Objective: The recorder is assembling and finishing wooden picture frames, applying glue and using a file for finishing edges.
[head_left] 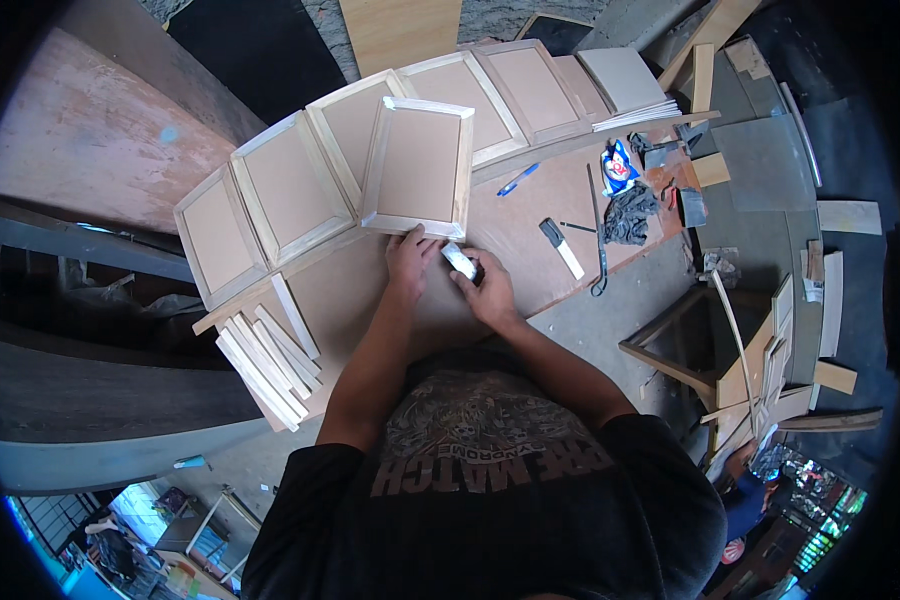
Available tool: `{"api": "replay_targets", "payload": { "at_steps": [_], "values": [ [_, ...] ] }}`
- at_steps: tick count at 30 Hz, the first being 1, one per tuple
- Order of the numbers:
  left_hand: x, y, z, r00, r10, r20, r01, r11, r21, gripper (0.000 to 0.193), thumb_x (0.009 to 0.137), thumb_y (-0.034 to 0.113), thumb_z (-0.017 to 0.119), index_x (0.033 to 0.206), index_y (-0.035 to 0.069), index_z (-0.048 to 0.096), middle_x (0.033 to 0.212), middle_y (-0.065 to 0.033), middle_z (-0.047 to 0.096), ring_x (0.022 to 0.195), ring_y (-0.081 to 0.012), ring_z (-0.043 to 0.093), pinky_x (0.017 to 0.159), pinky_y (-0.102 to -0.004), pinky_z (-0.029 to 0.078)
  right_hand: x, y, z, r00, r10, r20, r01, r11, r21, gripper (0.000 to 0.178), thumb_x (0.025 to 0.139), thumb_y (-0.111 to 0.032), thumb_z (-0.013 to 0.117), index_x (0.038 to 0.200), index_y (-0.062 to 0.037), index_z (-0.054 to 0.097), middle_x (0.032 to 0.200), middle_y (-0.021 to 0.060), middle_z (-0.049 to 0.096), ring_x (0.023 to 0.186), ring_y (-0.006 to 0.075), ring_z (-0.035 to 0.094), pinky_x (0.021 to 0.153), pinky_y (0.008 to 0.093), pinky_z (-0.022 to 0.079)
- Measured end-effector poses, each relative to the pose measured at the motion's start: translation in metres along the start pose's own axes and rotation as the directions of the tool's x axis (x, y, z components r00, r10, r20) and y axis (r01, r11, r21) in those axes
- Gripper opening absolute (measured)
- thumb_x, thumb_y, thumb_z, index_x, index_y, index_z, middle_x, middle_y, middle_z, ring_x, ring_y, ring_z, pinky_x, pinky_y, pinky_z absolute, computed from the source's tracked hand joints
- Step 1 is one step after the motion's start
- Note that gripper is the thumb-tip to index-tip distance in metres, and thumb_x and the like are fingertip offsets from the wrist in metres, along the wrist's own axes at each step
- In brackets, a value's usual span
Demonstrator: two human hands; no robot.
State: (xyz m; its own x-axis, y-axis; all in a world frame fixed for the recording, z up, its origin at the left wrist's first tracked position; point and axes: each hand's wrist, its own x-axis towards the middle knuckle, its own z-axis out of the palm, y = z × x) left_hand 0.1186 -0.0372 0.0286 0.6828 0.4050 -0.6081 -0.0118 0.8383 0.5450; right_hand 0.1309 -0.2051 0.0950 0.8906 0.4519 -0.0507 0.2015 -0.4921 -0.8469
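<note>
A wood-framed panel [418, 165] with a brown board inside lies tilted over a row of similar panels on the workbench. Pale filler-like patches show at its corners. My left hand [408, 260] is at its lower edge, fingers closed against the frame. Just to the right, my right hand [490, 292] grips a small whitish block [459, 261] between thumb and fingers, close to the panel's lower right corner. Whether the block is wrapped in something, I cannot make out.
More framed panels [290, 190] lean along the bench's far side. Wooden strips [262, 370] lie at left. A blue pen [518, 179], a black-and-white marker [562, 248], a dark crumpled cloth [631, 214] and a blue packet [619, 167] lie at right. A wooden stand [685, 345] is beyond.
</note>
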Motion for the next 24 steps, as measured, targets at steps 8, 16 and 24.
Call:
{"api": "replay_targets", "payload": {
  "at_steps": [8,16,24],
  "values": [
    [-0.006,0.002,0.007,1.0,-0.007,-0.013,0.007,1.0,0.029,0.036,0.098,0.01,0.061,0.129,0.001,0.047,0.125,-0.0183,0.059,0.115,-0.0348,0.064,0.101,-0.0457,0.056,-0.004,0.028,-0.004,0.981,0.186,-0.054,-0.176,0.972,0.158,0.041,0.087,-0.015,0.078,0.122,-0.0018,0.06,0.091,0.0032,0.062,0.079,0.0108,0.055,0.072,0.0266,0.047],
    [0.0,0.012,0.002,0.999,-0.048,0.018,0.047,0.998,0.044,0.041,0.097,0.013,0.064,0.131,0.001,0.046,0.125,-0.0187,0.059,0.117,-0.0356,0.063,0.099,-0.0463,0.056,0.0,0.027,-0.005,0.986,0.15,-0.069,-0.135,0.973,0.186,0.038,0.089,-0.011,0.076,0.122,-0.0018,0.06,0.09,0.0013,0.06,0.078,0.0091,0.053,0.072,0.0246,0.045],
    [0.009,0.023,-0.005,0.985,-0.151,0.081,0.143,0.985,0.096,0.041,0.099,0.02,0.065,0.134,0.002,0.051,0.128,-0.0134,0.06,0.119,-0.0295,0.061,0.096,-0.0416,0.058,-0.011,0.006,-0.015,0.99,0.103,-0.096,-0.069,0.949,0.307,0.037,0.088,-0.011,0.076,0.121,0.0003,0.062,0.09,0.0035,0.063,0.082,0.0118,0.056,0.076,0.0271,0.047]
  ]
}}
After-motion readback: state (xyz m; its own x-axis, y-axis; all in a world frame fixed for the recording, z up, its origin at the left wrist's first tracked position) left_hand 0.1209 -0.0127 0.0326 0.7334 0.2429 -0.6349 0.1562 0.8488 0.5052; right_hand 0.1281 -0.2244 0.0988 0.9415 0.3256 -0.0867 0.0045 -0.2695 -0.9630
